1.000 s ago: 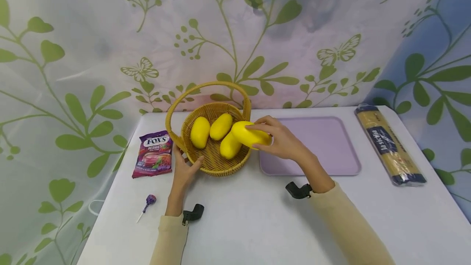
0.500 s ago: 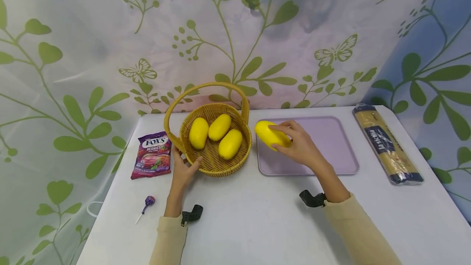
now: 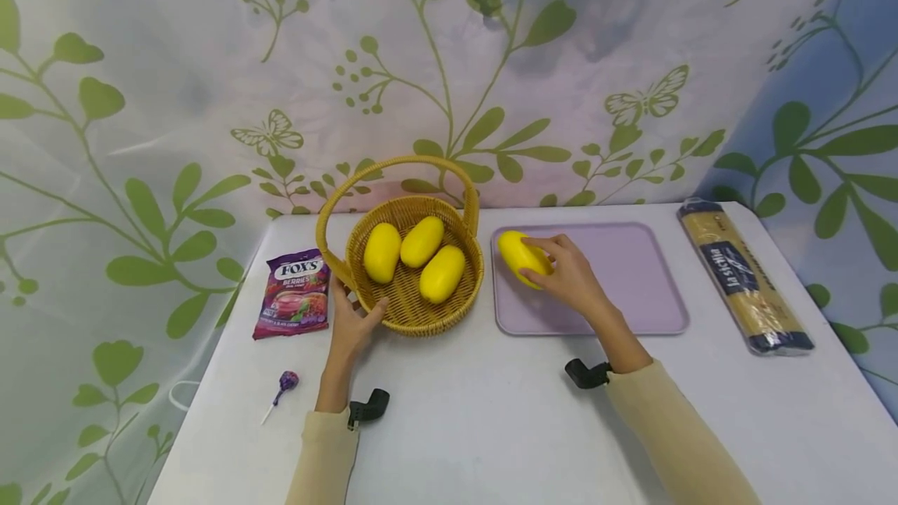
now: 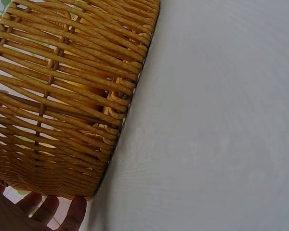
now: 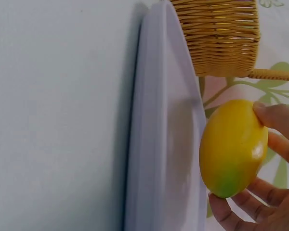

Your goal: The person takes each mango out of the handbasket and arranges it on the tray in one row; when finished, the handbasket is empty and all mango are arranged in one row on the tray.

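My right hand (image 3: 567, 275) grips a yellow mango (image 3: 521, 254) over the left part of a lilac tray (image 3: 631, 279). In the right wrist view this mango (image 5: 233, 149) has a green tip, and thumb and fingertips hold it from its sides, close above the tray floor. My left hand (image 3: 351, 326) rests against the front left of a wicker basket (image 3: 421, 326), thumb spread near the rim, fingers along the outer wall. The left wrist view has its fingertips (image 4: 76, 211) at the wicker. Inside the basket lie three more mangoes (image 3: 442, 274).
Left of the basket is a purple Fox's candy bag (image 3: 291, 294), with a wrapped lollipop (image 3: 284, 385) in front of it. A pack of spaghetti (image 3: 744, 279) lies at the right edge of the white table (image 3: 463, 419). Behind stands a leaf-patterned curtain (image 3: 421, 61).
My right hand has carried the mango from above the basket rightward, then lower over the tray. The left hand and the basket have stayed put.
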Demonstrator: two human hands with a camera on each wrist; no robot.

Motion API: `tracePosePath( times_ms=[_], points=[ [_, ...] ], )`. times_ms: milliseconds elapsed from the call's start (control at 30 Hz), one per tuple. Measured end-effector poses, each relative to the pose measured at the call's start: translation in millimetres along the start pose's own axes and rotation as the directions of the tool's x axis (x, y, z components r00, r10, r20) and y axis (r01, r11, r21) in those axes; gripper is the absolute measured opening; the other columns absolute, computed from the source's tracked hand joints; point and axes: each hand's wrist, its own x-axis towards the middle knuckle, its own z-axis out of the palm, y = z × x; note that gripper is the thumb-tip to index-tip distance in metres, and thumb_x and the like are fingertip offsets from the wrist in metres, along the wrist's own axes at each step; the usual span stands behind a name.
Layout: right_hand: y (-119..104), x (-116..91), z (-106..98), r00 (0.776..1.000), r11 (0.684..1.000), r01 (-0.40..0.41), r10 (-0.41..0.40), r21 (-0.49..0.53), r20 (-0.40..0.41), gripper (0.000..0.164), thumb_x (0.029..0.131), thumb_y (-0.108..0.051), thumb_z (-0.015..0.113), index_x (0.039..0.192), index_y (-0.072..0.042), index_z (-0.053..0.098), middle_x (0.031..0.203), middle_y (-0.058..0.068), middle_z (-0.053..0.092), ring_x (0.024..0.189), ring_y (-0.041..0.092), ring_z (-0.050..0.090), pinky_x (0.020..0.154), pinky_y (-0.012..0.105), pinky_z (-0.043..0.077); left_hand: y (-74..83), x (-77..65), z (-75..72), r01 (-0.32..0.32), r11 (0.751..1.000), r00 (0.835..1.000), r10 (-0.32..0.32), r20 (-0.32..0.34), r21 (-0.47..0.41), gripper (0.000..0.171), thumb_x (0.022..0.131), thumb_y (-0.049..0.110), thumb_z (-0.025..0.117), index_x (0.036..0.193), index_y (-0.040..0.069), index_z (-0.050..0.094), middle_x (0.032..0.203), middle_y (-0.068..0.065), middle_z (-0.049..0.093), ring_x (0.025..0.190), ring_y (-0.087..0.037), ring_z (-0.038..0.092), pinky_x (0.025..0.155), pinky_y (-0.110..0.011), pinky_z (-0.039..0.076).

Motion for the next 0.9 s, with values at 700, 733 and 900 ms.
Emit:
tracePosePath(
  times_ms=[700,733,900],
  points=[
    [8.6,2.7,10.6,0.989,0.994,-0.108,0.105,0.019,0.101,0.072,0.076,-0.03,0.075,0.138,-0.009,0.044,0.111,0.024,0.05,0.097,0.036,0.055,0.081,0.047,0.047,14.8,-2.5,-0.5,0.011,1.0,1.0,-0.011,0.013,0.003,0.098,0.08,0.011,0.067,0.149,0.013,-0.003,0.146,-0.02,0.02,0.129,-0.038,0.03,0.099,-0.053,0.035],
    [8.7,2.8,11.6,0.989,0.994,-0.11,0.107,0.02,0.101,0.073,0.077,-0.03,0.075,0.138,-0.01,0.043,0.111,0.024,0.05,0.098,0.036,0.056,0.082,0.047,0.047,14.4,-2.6,-0.4,0.009,1.0,1.0,-0.009,0.014,0.002,0.098,0.08,0.011,0.067,0.149,0.013,-0.003,0.146,-0.021,0.02,0.129,-0.039,0.03,0.099,-0.053,0.035],
    [5.3,3.2,13.7,0.991,0.994,-0.106,0.103,0.025,0.088,0.072,0.076,-0.031,0.075,0.137,-0.008,0.045,0.112,0.024,0.051,0.096,0.036,0.058,0.08,0.047,0.049,14.6,-3.2,0.3,0.011,1.0,1.0,-0.011,0.013,0.004,0.098,0.08,0.011,0.067,0.149,0.016,-0.001,0.145,-0.02,0.021,0.129,-0.036,0.031,0.099,-0.051,0.036]
  ],
)
